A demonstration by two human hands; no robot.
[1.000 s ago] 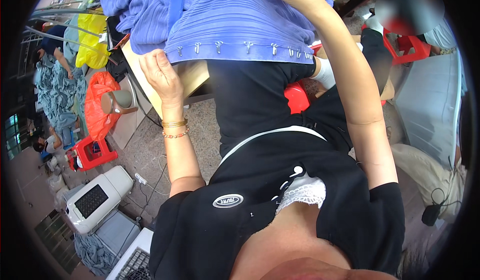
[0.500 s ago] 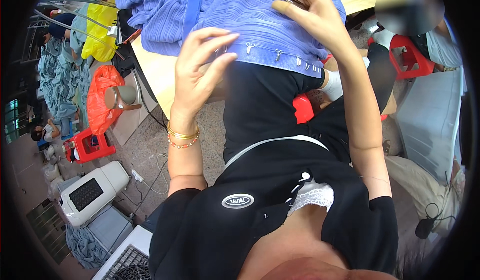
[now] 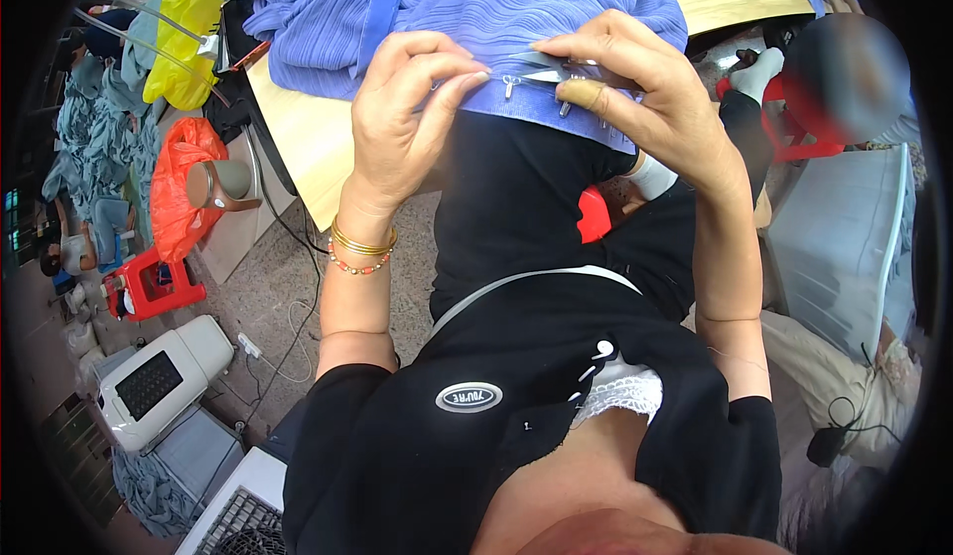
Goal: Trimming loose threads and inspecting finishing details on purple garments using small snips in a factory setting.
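A blue ribbed garment (image 3: 496,9) lies over the edge of a pale wooden table (image 3: 308,143), its hem band hanging toward me with small metal hooks along it. My left hand (image 3: 407,108) pinches the hem band beside one hook. My right hand (image 3: 635,83), with a tan plaster on one finger, pinches the same band a little to the right, over a small metal piece. Both hands hold the fabric taut between them. Bead and gold bracelets circle my left wrist.
A red stool (image 3: 149,287), an orange bag (image 3: 179,178) and a white appliance (image 3: 164,376) stand on the floor at left. Piles of blue-grey cloth (image 3: 84,128) lie far left. Another person (image 3: 844,78) sits at right near a red stool.
My left hand rose from the table edge onto the hem band. My right hand came down toward me and closed on the band beside it.
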